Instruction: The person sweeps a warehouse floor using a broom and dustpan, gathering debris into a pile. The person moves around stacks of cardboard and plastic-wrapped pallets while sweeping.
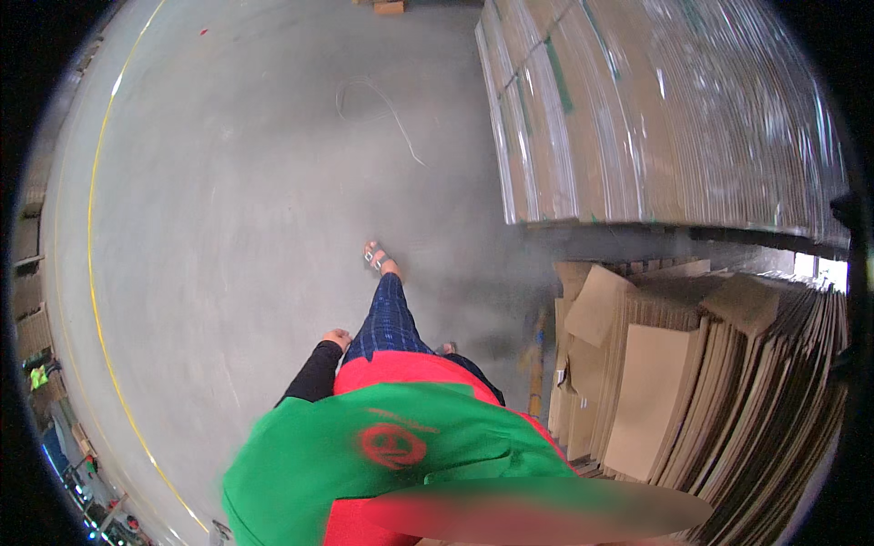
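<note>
left of the flattened cardboard stacks (701,382), the left hand (336,339) hangs empty beside the thigh above the concrete floor (228,200), fingers loosely curled, while the right hand stays out of sight.

The left hand (337,338) hangs bare and empty just left of centre frame, at the end of a black sleeve, loosely curled beside the checked trouser leg. It touches nothing; flattened brown cardboard sheets (655,391) stand stacked on edge at lower right, well apart.
</note>
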The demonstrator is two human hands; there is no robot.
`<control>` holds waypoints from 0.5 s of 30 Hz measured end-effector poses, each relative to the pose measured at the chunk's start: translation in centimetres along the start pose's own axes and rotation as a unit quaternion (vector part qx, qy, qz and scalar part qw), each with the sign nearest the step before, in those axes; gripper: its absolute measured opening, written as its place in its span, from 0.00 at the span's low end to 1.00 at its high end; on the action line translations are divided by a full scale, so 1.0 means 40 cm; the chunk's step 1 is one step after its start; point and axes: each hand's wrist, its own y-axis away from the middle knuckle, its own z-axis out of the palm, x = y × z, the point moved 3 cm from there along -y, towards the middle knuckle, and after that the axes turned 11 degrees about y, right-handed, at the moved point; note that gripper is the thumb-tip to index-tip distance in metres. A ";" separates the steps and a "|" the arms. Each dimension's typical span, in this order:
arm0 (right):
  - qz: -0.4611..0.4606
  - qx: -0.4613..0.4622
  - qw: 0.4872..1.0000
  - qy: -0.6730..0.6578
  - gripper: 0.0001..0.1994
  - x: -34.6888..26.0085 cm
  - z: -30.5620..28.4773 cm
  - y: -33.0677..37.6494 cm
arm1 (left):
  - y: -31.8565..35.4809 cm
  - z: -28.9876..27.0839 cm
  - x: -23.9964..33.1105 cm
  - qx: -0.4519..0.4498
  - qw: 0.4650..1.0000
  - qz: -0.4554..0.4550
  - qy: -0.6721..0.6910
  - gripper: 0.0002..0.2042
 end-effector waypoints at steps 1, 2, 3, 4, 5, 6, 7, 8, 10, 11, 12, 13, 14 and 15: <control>0.004 -0.026 1.000 -0.016 0.11 -0.049 -0.015 -0.021 | -0.049 -0.033 0.040 -0.005 1.000 0.014 0.020 0.18; 0.004 -0.055 0.998 -0.033 0.10 -0.110 -0.036 -0.049 | -0.105 -0.074 0.080 0.002 0.997 0.027 0.067 0.18; -0.016 -0.085 0.995 -0.047 0.10 -0.182 -0.064 -0.082 | -0.157 -0.099 0.123 0.010 0.993 0.035 0.113 0.18; -0.062 -0.120 0.989 -0.061 0.09 -0.268 -0.094 -0.115 | -0.193 -0.123 0.149 0.005 0.988 0.012 0.154 0.18; -0.154 -0.161 0.971 -0.086 0.09 -0.381 -0.127 -0.152 | -0.226 -0.156 0.174 0.007 0.977 0.018 0.211 0.18; -0.255 -0.206 0.937 -0.118 0.10 -0.505 -0.157 -0.177 | -0.237 -0.195 0.181 0.018 0.962 0.026 0.273 0.18; -0.265 -0.245 0.918 -0.165 0.11 -0.634 -0.188 -0.206 | -0.249 -0.229 0.185 0.022 0.942 0.021 0.335 0.19; -0.213 -0.340 0.877 -0.262 0.12 -0.758 -0.219 -0.218 | -0.260 -0.256 0.186 0.030 0.917 0.014 0.396 0.19; -0.151 -0.381 0.843 -0.348 0.10 -1.048 -0.239 -0.230 | -0.246 -0.323 0.133 0.063 0.906 0.006 0.419 0.19; -0.152 -0.331 0.881 -0.303 0.10 -1.191 -0.243 -0.234 | -0.230 -0.343 0.087 0.089 0.903 -0.016 0.420 0.19; -0.164 -0.372 0.852 -0.329 0.10 -1.335 -0.244 -0.221 | -0.212 -0.365 0.040 0.114 0.900 -0.038 0.418 0.19; -0.165 -0.381 0.853 -0.316 0.09 -1.470 -0.250 -0.213 | -0.190 -0.371 -0.011 0.139 0.886 -0.088 0.433 0.17; -0.188 -0.334 0.878 -0.288 0.07 -1.586 -0.252 -0.203 | -0.167 -0.374 -0.062 0.162 0.872 -0.144 0.438 0.16; -0.190 -0.343 0.861 -0.323 0.06 -1.684 -0.251 -0.186 | -0.143 -0.379 -0.098 0.127 0.930 -0.140 0.315 0.15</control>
